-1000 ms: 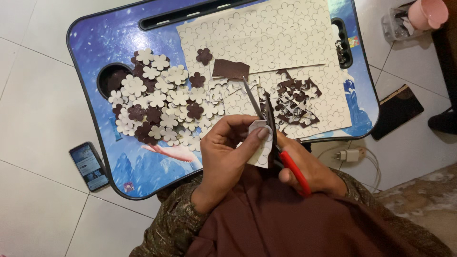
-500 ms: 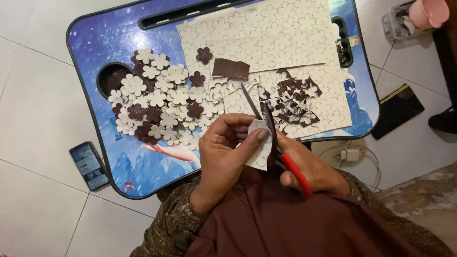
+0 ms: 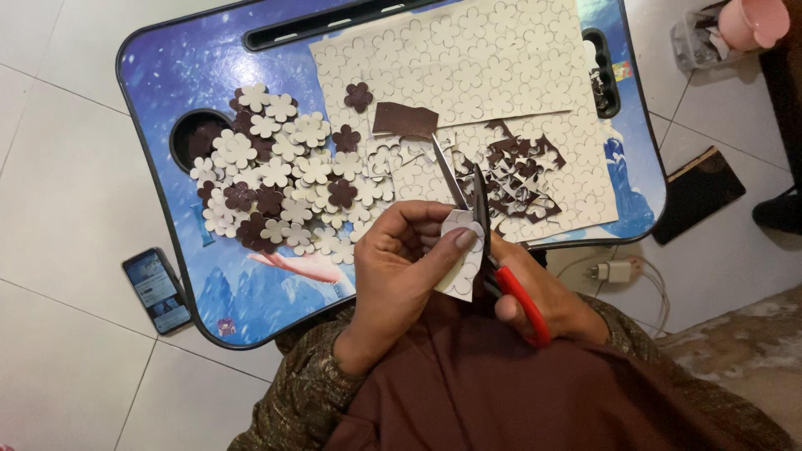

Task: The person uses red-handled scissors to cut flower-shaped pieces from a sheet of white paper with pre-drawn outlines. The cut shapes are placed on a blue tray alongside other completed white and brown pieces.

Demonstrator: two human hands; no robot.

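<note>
cutting flower shapes over a blue lap table

left hand pinches a small white paper piece, thumb on top, just off the lap table's near edge. right hand grips red-handled scissors with the blades open around that piece, tips pointing toward the table's far edge. on the table: a pile of white and brown cut-out flowers toward the left side, partly covering a round cup hole. a big white sheet printed with flower outlines runs along the far edge to the right corner. brown scraps lie near the right edge. a phone lies on the floor tiles beside the left near corner, a charger plug past the right.
</note>
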